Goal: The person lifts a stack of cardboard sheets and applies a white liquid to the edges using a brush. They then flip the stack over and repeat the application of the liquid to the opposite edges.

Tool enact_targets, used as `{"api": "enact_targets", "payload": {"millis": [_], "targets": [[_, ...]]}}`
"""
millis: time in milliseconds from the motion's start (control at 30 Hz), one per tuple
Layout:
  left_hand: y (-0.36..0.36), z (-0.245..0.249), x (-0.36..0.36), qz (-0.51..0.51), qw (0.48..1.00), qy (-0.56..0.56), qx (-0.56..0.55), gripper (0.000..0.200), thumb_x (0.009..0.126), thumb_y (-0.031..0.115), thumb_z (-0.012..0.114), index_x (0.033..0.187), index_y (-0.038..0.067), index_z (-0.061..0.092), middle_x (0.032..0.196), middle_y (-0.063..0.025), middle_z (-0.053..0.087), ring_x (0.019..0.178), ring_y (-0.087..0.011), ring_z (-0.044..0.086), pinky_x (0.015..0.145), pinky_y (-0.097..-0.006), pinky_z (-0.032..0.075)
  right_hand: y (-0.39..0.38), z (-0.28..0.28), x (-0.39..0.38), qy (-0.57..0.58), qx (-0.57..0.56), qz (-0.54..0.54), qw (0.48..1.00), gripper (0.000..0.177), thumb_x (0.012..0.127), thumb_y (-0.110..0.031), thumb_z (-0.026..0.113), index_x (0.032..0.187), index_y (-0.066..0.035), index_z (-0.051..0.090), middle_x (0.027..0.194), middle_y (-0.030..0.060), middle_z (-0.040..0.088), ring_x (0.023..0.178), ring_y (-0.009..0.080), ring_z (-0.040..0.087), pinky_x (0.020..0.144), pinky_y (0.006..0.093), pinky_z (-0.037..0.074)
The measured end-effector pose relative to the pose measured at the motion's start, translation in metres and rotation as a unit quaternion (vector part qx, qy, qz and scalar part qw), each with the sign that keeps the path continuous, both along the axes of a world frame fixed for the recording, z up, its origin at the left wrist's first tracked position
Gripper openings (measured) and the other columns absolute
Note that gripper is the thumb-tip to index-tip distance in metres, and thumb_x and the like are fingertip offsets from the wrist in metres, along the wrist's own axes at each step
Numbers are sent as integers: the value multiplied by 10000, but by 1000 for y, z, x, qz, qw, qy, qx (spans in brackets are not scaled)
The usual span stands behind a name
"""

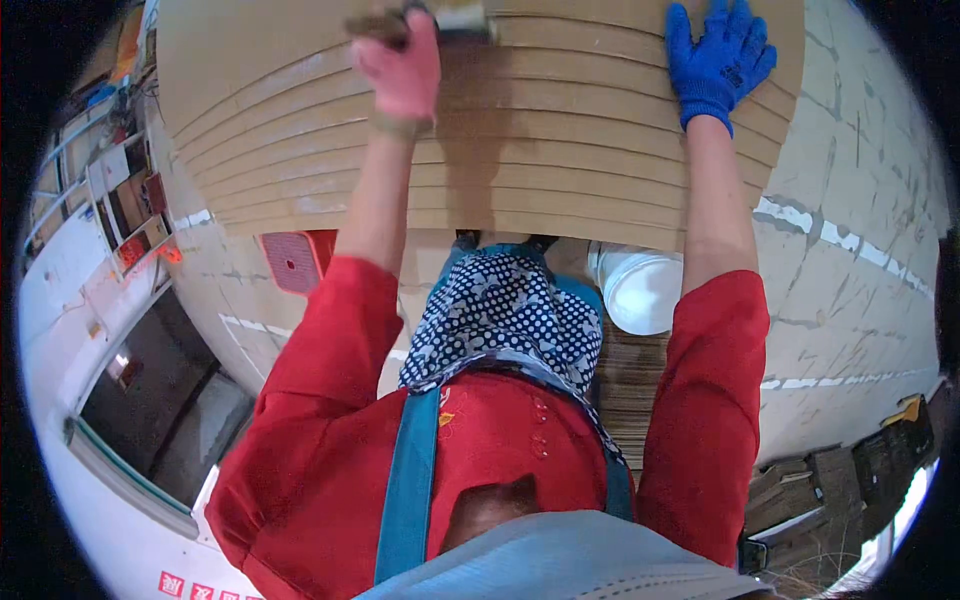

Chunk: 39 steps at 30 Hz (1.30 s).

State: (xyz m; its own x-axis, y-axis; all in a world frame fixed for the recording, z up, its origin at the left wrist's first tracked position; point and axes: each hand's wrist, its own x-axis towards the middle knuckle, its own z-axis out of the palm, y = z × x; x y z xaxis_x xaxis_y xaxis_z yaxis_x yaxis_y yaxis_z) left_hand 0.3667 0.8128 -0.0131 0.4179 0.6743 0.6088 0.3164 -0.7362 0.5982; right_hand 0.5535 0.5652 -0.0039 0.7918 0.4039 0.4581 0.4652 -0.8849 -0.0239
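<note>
A fanned stack of brown cardboard sheets [560,160] lies in front of me, each sheet's edge stepped back from the one below. My left hand [400,65], in a pink glove, grips a wide brush [445,20] whose head rests on the sheets near the top of the view. My right hand [720,55], in a blue glove, lies flat with fingers spread on the cardboard at the upper right. Both of my arms are stretched forward in red sleeves.
A white bucket [640,290] stands just under the stack's near edge, beside my right arm. A red plastic stool or crate [295,260] sits at the left. More corrugated sheets [630,385] lie below the bucket. Concrete floor with painted lines surrounds me; shelving stands at the far left.
</note>
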Motion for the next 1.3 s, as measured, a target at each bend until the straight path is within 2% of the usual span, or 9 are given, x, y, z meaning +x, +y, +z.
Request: {"api": "enact_targets", "payload": {"millis": [167, 367, 533, 733, 867, 1000, 1100, 1233, 1300], "targets": [[-57, 27, -78, -89, 961, 206, -162, 207, 733, 202, 655, 664, 55, 527, 640, -89, 573, 542, -250, 532, 485, -327, 407, -11, -14, 11, -25, 49, 34, 998, 512, 779, -540, 523, 1120, -162, 582, 1215, 147, 503, 1139, 369, 419, 915, 575, 284], [-42, 47, 7, -95, 965, -66, -237, 201, 702, 196, 675, 723, 32, 561, 629, -101, 561, 556, -259, 537, 533, -332, 446, -2, -5, 2, -17, -6, -3, 1000, 589, 830, -447, 496, 1306, -108, 426, 1317, 160, 426, 1244, 344, 338, 1052, 490, 172], [-73, -12, -40, -74, 994, 57, -58, 219, 691, 191, 681, 803, 42, 565, 739, -135, 564, 710, -295, 551, 680, -399, 459, -1, -5, 7, -7, -3, 0, 1000, 603, 833, -451, 487, 1315, -96, 415, 1319, 165, 424, 1246, 347, 337, 1054, 489, 168], [-85, 44, -77, -292, 945, 148, 2, 384, 637, 172, 699, 968, 49, 549, 906, -150, 559, 812, -323, 536, 728, -381, 458, -5, -9, 3, -12, -19, -12, 1000, 614, 835, -461, 479, 1312, -81, 415, 1321, 169, 422, 1247, 352, 335, 1055, 491, 165], [-72, 122, -35, -213, 907, 309, 193, 394, 651, 154, 693, 1008, 57, 558, 894, -125, 562, 831, -310, 538, 747, -368, 456, -2, -5, 4, -1, -15, -11, 1000, 620, 835, -471, 470, 1310, -76, 415, 1321, 170, 422, 1247, 354, 334, 1055, 493, 164], [-48, 88, -45, -301, 934, 189, -23, 356, 674, 109, 680, 1011, 53, 577, 898, -121, 567, 830, -294, 537, 743, -351, 455, -1, -2, 3, 19, 2, -11, 1000, 616, 834, -471, 471, 1305, -78, 420, 1320, 171, 423, 1247, 355, 334, 1055, 496, 165], [-61, 78, -39, -216, 850, 38, -480, 263, 696, 73, 673, 943, 36, 592, 909, -139, 575, 840, -295, 540, 726, -357, 453, -1, 0, 3, 35, -2, -17, 999, 613, 832, -472, 474, 1299, -78, 427, 1320, 174, 422, 1247, 357, 333, 1054, 499, 165], [-70, 33, -8, -135, 984, 92, -69, 186, 713, 102, 679, 859, 26, 594, 920, -151, 579, 810, -296, 550, 676, -364, 456, -3, -4, 3, 0, -2, -8, 1000, 609, 830, -473, 478, 1292, -78, 435, 1318, 177, 423, 1246, 358, 333, 1054, 500, 164], [-68, 33, 7, -135, 981, 31, -135, 169, 739, 117, 666, 841, 12, 581, 883, -138, 585, 800, -272, 556, 688, -362, 458, -2, -3, 6, 7, 0, -9, 1000, 610, 831, -476, 475, 1290, -76, 438, 1318, 179, 423, 1247, 358, 332, 1055, 500, 162]]}}
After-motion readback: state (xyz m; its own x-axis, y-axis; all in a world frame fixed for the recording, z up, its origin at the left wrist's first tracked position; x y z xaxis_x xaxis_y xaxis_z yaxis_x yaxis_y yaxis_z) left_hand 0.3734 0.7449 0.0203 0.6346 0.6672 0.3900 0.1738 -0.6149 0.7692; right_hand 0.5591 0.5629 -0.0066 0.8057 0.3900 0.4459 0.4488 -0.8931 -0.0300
